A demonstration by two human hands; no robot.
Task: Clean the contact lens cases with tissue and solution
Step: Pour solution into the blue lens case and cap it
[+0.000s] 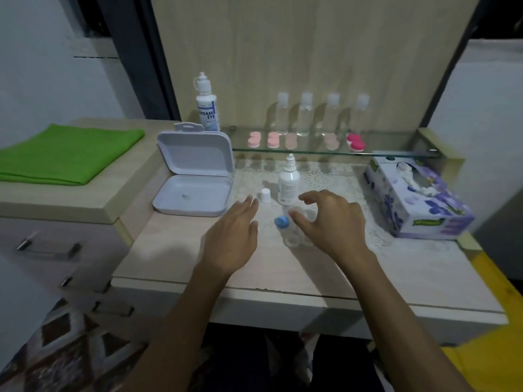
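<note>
Clear lens case [294, 238] at 3 o'clock of left hand [232, 239] blurred, partly under right hand [332, 222]; contents unreadable. Small bottle [288, 183] label illegible. Both forearms cut off by the bottom edge.

Glass shelf: four clear bottles [305, 114] in a row, five pink contact lens cases [273, 140] in front of them. White solution bottles: two, a tall one [207, 104] by the shelf's left end and a small one [288, 183] on the counter, its white cap [265, 195] beside it. Also one each: clear lens case [294, 236] with blue lid [282, 222], open white box [195, 176], tissue box [416, 199], green cloth [68, 151].
</note>
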